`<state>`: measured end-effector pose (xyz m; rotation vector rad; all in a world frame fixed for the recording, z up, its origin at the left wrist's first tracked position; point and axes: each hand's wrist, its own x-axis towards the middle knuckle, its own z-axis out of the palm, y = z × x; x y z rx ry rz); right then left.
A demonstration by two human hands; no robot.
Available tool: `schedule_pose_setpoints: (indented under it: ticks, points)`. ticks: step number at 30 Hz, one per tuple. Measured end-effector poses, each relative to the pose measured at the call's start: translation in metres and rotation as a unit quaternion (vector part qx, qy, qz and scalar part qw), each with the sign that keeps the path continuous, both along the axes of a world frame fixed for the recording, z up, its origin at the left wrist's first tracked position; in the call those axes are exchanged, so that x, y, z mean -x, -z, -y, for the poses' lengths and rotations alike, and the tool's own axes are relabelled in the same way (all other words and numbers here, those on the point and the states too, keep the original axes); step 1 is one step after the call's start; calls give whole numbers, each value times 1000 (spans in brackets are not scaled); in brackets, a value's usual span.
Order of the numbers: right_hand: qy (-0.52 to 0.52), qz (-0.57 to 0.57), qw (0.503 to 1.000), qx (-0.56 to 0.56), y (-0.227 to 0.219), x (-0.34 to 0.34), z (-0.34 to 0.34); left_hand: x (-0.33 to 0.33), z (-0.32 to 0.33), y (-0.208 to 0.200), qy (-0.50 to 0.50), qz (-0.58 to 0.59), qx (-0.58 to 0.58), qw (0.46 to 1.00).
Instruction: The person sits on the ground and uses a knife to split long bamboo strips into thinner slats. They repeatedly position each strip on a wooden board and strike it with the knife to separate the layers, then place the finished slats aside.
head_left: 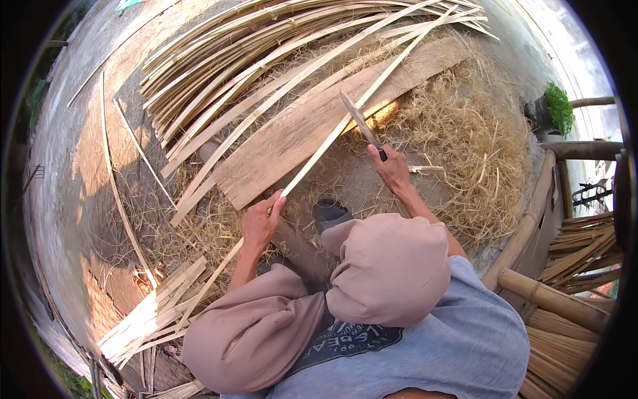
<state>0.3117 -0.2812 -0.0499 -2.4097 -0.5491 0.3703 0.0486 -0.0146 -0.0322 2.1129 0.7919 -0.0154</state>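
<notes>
My left hand (261, 219) is closed, pinching a long, pale bamboo strip (318, 156). This strip slants from beside my left knee up and to the right, over a wide wooden board (276, 159). In my right hand (393, 169) is a knife (359, 118) with a dark handle, gripped with the fingers wrapped round it. Its long blade points away from me and crosses the strip above the board's near edge. Whether the blade's edge bites into the strip I cannot tell.
A large bundle of bamboo strips (212, 80) lies beyond the board. Curly shavings (458, 126) are heaped on the right. More strips (163, 306) lie at the lower left, and several single ones at the far left. Bamboo poles (531, 219) frame the right side, near a green plant (559, 108).
</notes>
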Motion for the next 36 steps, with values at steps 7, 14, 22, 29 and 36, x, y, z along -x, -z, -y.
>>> schedule_pose_setpoints:
  ticks: [7, 14, 22, 29, 36]
  points:
    - [-97, 48, 992, 65, 4, -41, 2, 65, -23, -22, 3, -32, -5, 999]
    - [95, 62, 993, 22, 1, -152, 23, 100, -46, -26, 17, -144, -62, 987]
    - [-206, 25, 978, 1, -12, 70, -43, 5, -11, 7, 39, -66, -54, 996]
    - [-44, 5, 998, 45, -20, -12, -25, 30, -1, -5, 1, -56, -159, 986]
    - [-93, 51, 993, 54, -6, -35, -13, 101, -13, -9, -25, -98, -112, 989]
